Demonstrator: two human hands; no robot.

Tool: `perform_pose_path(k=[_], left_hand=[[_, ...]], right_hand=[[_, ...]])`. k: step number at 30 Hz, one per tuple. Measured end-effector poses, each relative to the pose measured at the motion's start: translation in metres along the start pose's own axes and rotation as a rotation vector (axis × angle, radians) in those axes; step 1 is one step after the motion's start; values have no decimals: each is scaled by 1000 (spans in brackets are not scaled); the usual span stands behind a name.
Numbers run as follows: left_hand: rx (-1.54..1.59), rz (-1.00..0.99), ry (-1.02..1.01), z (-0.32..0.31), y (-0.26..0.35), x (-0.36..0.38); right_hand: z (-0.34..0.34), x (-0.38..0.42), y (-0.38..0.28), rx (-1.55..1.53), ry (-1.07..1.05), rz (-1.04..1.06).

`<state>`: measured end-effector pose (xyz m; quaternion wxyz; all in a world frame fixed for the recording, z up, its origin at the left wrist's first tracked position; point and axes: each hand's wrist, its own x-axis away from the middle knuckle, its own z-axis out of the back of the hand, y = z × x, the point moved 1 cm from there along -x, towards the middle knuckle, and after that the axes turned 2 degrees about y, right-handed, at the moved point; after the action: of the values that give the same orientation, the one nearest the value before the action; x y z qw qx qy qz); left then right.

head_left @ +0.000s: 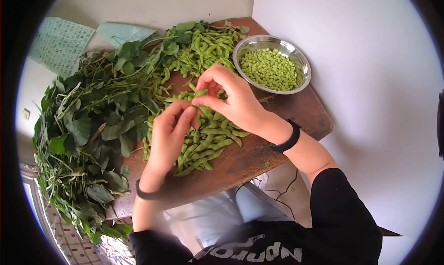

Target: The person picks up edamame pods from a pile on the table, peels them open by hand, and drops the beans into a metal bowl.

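Over the table, my right hand (231,98) pinches a green soybean pod (200,93) between thumb and fingers. My left hand (172,131) meets it from the lower left, thumb and forefinger closed at the pod's lower end. Part of the pod is hidden by the fingertips. Just below both hands lies a pile of unshelled soybean pods (203,149). To the upper right, a steel bowl (303,64) holds many shelled green soybeans (268,70).
The wooden table (296,112) has a rounded right end against a white wall. Cut soybean plants (92,126) with leaves cover its left side and hang over the edge. Another heap of pods (208,45) lies at the back. Printed green sheets (60,45) are behind the leaves.
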<state>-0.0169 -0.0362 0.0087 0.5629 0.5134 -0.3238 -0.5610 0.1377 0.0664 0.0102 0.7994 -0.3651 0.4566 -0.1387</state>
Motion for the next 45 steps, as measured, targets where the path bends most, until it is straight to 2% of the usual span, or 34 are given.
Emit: perform_pose_path(k=[6, 10, 12, 15, 16, 18, 22, 25, 27, 30, 32, 33, 35, 36, 38, 39, 43, 45], left_hand=[[13, 36, -6, 6, 4, -3], [113, -88, 59, 10, -8, -6], [167, -143, 111, 11, -15, -7], [119, -225, 114, 10, -16, -9], [153, -252, 152, 10, -9, -7], [3, -289, 125, 9, 0, 0], [-80, -309, 106, 9, 5, -2], [-55, -304, 138, 6, 3, -5], [-74, -352, 169, 10, -8, -8], [96, -198, 145, 16, -13, -13], [123, -142, 101, 18, -14, -10], [171, -120, 69, 18, -11, -10], [133, -118, 75, 18, -11, -7], [115, -130, 85, 12, -11, -7], [92, -132, 91, 14, -10, -7], [64, -160, 69, 15, -10, -7], [131, -73, 36, 15, -7, -8], [104, -39, 29, 16, -7, -7]], right_hand=[[-9, -6, 4, 18, 54, 136], [-25, -5, 5, 14, 54, 139], [-30, -5, 6, 59, -23, 145], [-33, -2, 10, -294, -42, -241], [-32, -3, 7, -385, -27, -252], [-27, -3, 2, -409, -20, -302], [-18, 3, -8, -339, 5, -329], [2, 1, -16, -111, 75, -322], [27, -5, -18, 84, 191, -90], [66, -18, -51, 487, 371, 100], [81, -19, -32, 795, 322, 43], [83, -15, -14, 780, 321, 36], [68, -24, 32, 880, 174, 127], [54, -33, 25, 866, 144, 142], [11, -38, -9, -13, -106, -323], [2, -43, -12, -132, -186, -399], [-7, -52, -3, -166, -304, -389], [-13, -49, 1, -266, -285, -375]])
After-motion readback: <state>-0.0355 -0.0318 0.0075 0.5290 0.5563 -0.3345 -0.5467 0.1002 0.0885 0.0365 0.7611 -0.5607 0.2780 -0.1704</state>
